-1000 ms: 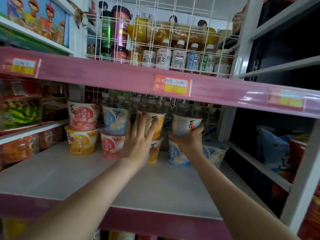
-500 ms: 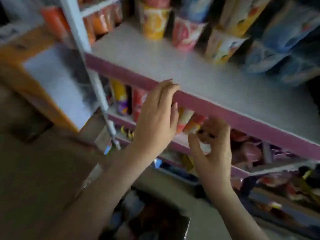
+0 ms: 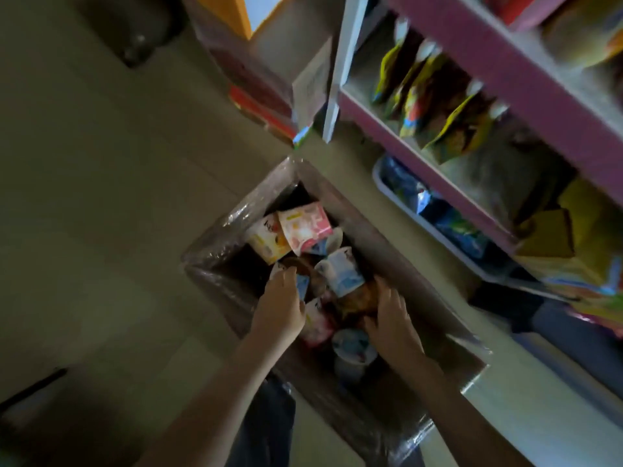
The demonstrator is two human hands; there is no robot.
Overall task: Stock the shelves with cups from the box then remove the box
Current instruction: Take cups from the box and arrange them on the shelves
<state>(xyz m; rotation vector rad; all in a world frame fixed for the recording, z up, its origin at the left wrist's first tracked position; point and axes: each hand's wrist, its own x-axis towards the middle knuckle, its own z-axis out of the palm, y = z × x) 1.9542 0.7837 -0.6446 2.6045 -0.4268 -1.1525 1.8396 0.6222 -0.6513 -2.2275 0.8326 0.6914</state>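
Head view, looking down on the open box (image 3: pixel 215 237), which stands on the floor (image 3: pixel 101 197) with clear film over its rim. Both forearms reach into the box from its near side. Half a second earlier the hands were raised and empty at the pink edge of the shelf (image 3: pixel 421 156), and only a corner of the box showed at the bottom of the view; now the box fills the centre and the shelf lies beyond its right side.

Left hand (image 3: pixel 281 308): over the left half of the box, fingers pointing down onto a blue-labelled cup (image 3: pixel 302 285). The fingertips are blurred, so whether they grip it cannot be told.

Right hand (image 3: pixel 392 318): over the right half of the box, fingers spread and nearly straight, lying on a brownish cup (image 3: pixel 357 298) without closing round it.

The cups left to stock lie jumbled inside the box: a pink cup (image 3: pixel 305 227) and a yellow cup (image 3: pixel 266 242) on their sides at the far end, a blue-and-white cup (image 3: pixel 340 271) between those and the hands, and an upright cup (image 3: pixel 354 352) at the near end under the right wrist. Snack packets (image 3: pixel 438 112) hang on the shelf, above and to the right of the box
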